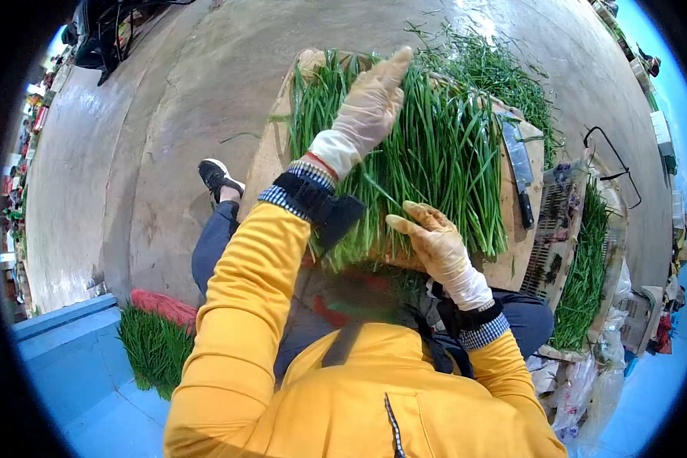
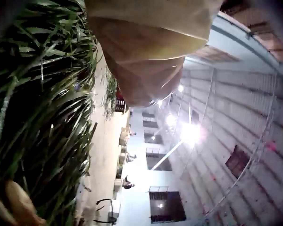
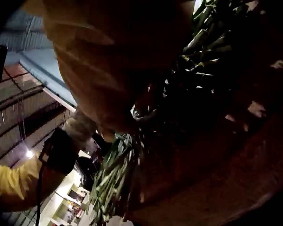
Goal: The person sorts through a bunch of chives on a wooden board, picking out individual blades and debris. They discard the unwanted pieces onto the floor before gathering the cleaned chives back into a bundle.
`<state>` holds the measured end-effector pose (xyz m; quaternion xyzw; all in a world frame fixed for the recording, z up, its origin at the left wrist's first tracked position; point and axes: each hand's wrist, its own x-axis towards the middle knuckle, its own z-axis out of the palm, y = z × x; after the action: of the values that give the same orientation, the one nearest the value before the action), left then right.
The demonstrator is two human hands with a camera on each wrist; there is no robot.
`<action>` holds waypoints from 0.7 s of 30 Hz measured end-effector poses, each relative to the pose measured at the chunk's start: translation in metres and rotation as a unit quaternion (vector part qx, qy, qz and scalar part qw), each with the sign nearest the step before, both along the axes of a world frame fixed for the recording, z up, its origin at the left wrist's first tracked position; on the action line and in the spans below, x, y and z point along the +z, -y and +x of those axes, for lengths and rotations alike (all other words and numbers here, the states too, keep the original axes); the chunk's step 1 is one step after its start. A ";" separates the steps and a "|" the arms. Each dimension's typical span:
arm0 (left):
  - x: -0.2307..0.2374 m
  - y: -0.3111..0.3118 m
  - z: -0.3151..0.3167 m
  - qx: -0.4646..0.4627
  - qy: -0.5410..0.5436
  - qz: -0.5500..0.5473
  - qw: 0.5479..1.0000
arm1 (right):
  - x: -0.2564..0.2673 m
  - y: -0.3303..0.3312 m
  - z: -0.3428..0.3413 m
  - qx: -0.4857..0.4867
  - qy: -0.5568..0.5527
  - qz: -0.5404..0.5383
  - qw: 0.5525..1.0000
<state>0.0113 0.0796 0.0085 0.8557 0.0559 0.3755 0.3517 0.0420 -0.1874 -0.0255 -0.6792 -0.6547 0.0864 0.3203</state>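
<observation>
Long flat garlic chives (image 1: 450, 153) lie in a thick layer across a wooden board (image 1: 520, 259) in front of the person. Over the upper part of this layer is the gloved left hand (image 1: 362, 114), its fingers reaching forward and nothing visible in them. The left wrist view shows that glove (image 2: 141, 61) beside the dark green leaves. Lower down, near the cut ends, the gloved right hand (image 1: 443, 248) pinches a single chive leaf (image 1: 380, 188) between thumb and forefinger. In the right wrist view the glove (image 3: 104, 61) is in shadow, with pale stalks (image 3: 113, 179) below it.
A knife (image 1: 519, 168) with a black handle lies on the board's right side. Loose chives (image 1: 496, 76) are heaped on the floor beyond. At right stands a crate (image 1: 553, 229) beside more chives (image 1: 584, 267). A chive bundle (image 1: 156, 347) lies near a red cloth (image 1: 164, 307).
</observation>
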 end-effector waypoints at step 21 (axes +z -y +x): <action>0.003 0.016 -0.003 0.043 -0.167 0.108 0.979 | 0.016 -0.005 0.040 -0.288 -0.430 0.043 0.854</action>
<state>0.0086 0.0637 0.0118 0.9362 0.1097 0.2459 0.2261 0.0820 -0.1820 -0.0093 -0.7179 -0.2298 0.2456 0.6095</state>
